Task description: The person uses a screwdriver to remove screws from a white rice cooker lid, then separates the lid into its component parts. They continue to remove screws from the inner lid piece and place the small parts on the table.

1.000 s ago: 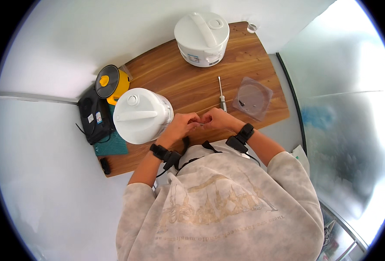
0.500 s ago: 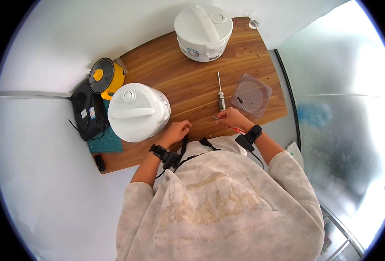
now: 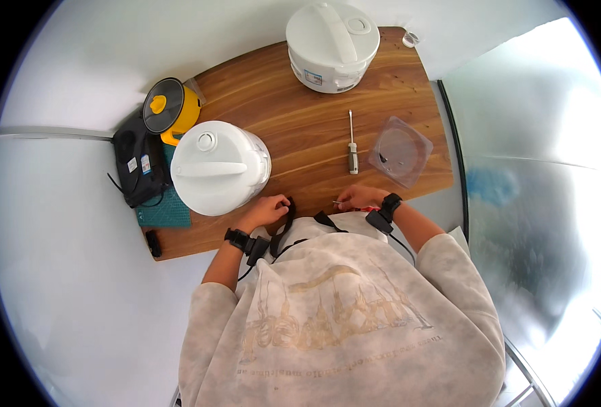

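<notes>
My right hand [image 3: 360, 197], at the table's near edge, is closed in a pinch round a slim metal-tipped tool [image 3: 336, 202] with a red part by the palm; its exact kind is unclear. My left hand [image 3: 268, 211] rests at the same edge with curled fingers, beside a black strap [image 3: 289, 217]; whether anything is in them is hidden. Closest to the left hand stands a white round lidded container [image 3: 212, 169] with a bar handle. Beyond the right hand lie a screwdriver [image 3: 353, 152] and a clear plastic tray [image 3: 409, 146] with small dark pieces in it.
A second white lidded container [image 3: 331, 51] stands at the wooden table's [image 3: 246, 88] far side. A yellow pot [image 3: 171, 108] with a dark lid, a black case [image 3: 134, 159] and a green mat [image 3: 168, 211] occupy the left. A small clear cup [image 3: 410, 39] sits at the far right corner.
My right hand has drawn back toward my body with the slim tool, lower over the table edge. My left hand has shifted slightly left and back. The view has tilted a little.
</notes>
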Demonstrator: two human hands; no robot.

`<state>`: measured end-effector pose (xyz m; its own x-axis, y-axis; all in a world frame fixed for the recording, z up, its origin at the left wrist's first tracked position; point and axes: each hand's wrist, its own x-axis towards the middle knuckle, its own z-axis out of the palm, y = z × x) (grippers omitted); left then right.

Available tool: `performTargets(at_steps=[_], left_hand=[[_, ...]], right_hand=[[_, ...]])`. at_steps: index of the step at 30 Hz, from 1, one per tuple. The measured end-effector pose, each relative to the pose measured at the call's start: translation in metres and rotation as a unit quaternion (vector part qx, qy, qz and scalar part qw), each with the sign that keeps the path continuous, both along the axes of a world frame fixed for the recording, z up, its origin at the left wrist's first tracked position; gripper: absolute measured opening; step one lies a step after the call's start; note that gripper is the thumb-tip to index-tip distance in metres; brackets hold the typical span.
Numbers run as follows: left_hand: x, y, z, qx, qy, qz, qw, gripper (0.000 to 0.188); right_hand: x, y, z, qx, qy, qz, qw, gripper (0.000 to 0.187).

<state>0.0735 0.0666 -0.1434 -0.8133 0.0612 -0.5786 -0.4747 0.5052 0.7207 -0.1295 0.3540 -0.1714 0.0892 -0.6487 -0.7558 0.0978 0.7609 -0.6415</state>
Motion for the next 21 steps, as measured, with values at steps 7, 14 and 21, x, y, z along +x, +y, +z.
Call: performTargets(at_steps=[7, 14, 21], left_hand=[[0.023, -0.013, 0.005, 0.045, 0.003, 0.04, 0.998, 0.027], [0.047, -0.018, 0.023, 0.051, -0.03, 0.116, 0.991, 0.029], [0.075, -0.025, 0.027, 0.056, -0.087, 0.047, 0.994, 0.028]], right_hand=[[0.011, -0.019, -0.005, -0.048, 0.005, 0.101, 0.994, 0.027], [0.009, -0.035, -0.006, 0.008, -0.021, 0.13, 0.991, 0.027], [0.009, -0.025, -0.017, -0.061, -0.054, -0.06, 0.995, 0.027]])
